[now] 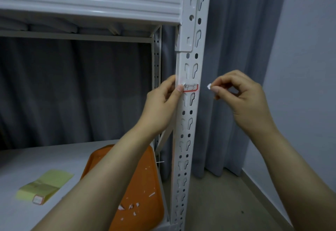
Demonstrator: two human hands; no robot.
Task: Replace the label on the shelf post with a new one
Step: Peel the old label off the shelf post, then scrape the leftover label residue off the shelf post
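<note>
Red-bordered paper label, partly torn, stuck mid-height on white perforated metal shelf post. Left hand grips post, thumb on label's left edge. Right hand pinches tiny white paper scrap just right of post. Label looks thin and weightless, likely shreds; pick at its lifted left corner.

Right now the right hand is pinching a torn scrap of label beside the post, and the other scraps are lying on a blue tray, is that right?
Not quite: the tray is orange, not blue, as the head view shows. The right hand does pinch a torn scrap beside the post, and the other scraps lie on that tray.
</note>
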